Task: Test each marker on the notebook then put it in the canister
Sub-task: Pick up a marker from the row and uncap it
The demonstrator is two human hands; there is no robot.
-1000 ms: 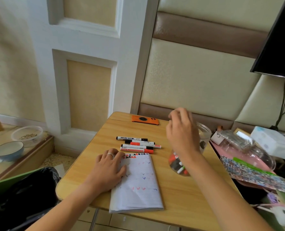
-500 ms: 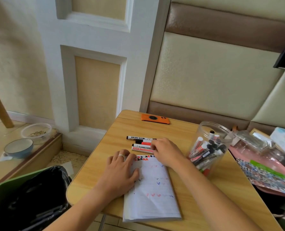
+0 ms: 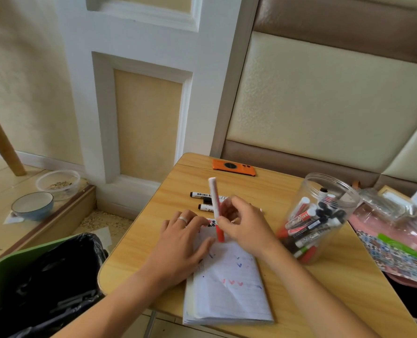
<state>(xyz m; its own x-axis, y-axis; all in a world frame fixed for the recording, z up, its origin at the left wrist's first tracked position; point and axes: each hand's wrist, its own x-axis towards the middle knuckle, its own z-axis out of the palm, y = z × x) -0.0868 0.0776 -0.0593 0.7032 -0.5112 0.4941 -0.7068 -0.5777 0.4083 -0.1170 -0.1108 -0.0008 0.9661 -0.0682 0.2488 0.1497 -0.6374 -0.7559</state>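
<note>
My right hand (image 3: 244,225) holds a white marker with a red cap (image 3: 216,211) nearly upright above the top of the notebook, red cap pointing down. My left hand (image 3: 180,242) lies flat on the open notebook (image 3: 229,289), pinning its left side; the page carries small red and blue test marks. Two black-capped markers (image 3: 203,195) lie on the wooden table (image 3: 300,289) beyond my hands. The clear plastic canister (image 3: 324,215) stands to the right, open at the top, with several markers inside.
An orange phone (image 3: 233,167) lies at the table's far edge. A pink tray with plastic clutter (image 3: 397,230) adjoins the table on the right. A green bin with a black liner (image 3: 32,284) stands at the left; a blue bowl (image 3: 32,206) sits on the floor step.
My right hand went from above the canister to the row of markers, gripped the red-capped one and lifted it over the notebook. My left hand stayed on the page.
</note>
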